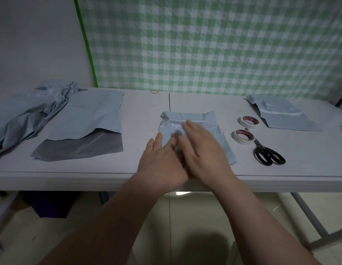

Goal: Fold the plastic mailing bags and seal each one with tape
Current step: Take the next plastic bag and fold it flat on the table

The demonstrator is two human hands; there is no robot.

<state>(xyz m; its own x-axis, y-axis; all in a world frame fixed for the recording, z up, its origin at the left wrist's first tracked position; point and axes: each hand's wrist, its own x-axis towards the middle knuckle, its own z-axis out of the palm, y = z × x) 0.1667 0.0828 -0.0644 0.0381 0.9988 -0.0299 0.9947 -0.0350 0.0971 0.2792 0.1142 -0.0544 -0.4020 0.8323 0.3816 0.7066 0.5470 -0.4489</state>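
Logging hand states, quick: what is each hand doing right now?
Left hand: open, resting on the bag.
Right hand: open, fingers flat, pressing the same bag.

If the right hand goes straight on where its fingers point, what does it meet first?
The right hand would first cross the far folded edge of the bag under it, then bare table up to the checked cloth. The rubber band seems just left of that line; depth is unclear.
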